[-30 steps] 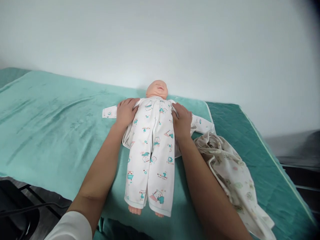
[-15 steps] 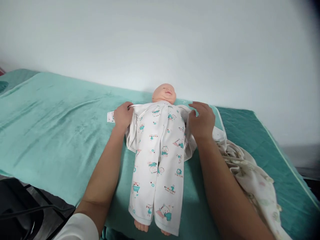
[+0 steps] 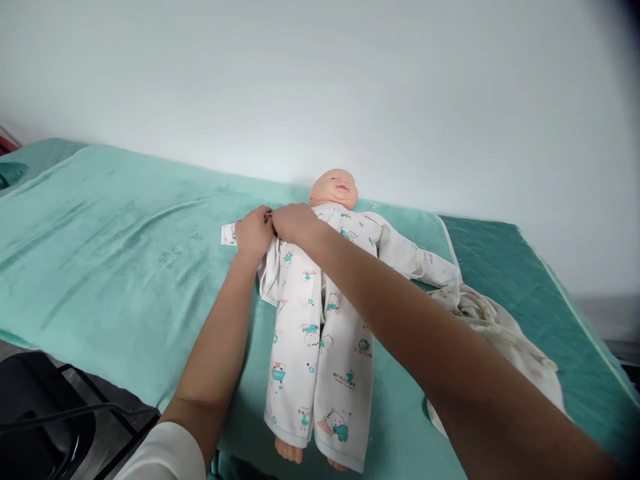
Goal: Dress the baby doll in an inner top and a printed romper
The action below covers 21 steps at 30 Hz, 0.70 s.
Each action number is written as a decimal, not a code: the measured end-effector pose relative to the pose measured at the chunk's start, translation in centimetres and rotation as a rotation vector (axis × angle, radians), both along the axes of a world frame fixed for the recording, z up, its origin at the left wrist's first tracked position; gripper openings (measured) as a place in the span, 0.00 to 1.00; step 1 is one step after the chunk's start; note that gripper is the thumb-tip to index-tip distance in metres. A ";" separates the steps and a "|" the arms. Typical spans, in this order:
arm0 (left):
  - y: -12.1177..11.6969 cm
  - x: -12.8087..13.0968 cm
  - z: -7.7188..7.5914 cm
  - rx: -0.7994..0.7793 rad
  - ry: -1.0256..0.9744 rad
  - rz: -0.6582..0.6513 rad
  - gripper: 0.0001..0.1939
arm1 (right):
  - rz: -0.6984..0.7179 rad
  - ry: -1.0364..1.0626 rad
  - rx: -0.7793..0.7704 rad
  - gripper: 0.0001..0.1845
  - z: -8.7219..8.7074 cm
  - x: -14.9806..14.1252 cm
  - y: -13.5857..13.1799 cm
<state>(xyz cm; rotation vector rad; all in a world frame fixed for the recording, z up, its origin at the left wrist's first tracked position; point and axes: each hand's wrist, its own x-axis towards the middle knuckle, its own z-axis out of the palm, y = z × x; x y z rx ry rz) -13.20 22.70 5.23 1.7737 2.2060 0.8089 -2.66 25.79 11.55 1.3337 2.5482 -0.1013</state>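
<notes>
A baby doll lies on its back, its head toward the wall and its bare feet toward me. White baby clothes with a printed animal pattern cover its body and legs. At the shoulder on the left of the view, my left hand is closed on the sleeve, whose cuff sticks out beyond it. My right hand is closed against the same shoulder, touching my left fingers and pinching the cloth; its fingertips are partly hidden. The other sleeve lies stretched out to the right.
A light green cover spreads under the doll, with a darker green quilted pad at the right. A crumpled patterned cloth lies under my right forearm. A white wall rises behind. A black chair stands at lower left.
My right hand has left the sleeve on the right and crossed over the doll's chest to join my left hand. My left hand stays on its sleeve.
</notes>
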 end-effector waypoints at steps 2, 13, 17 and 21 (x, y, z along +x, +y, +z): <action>0.0 0.0 0.0 0.001 0.025 0.006 0.18 | 0.021 -0.007 0.002 0.14 0.0 0.4 0.4; -1.1 -1.0 0.1 0.017 0.053 0.058 0.21 | 0.011 0.016 0.113 0.16 3.9 6.2 -0.1; -1.3 -1.3 -0.2 -0.046 0.079 0.077 0.20 | -0.078 0.045 0.124 0.13 5.2 7.8 -0.2; -1.5 -1.2 0.0 -0.082 0.115 0.081 0.23 | -0.112 0.121 0.111 0.11 5.3 8.0 -0.5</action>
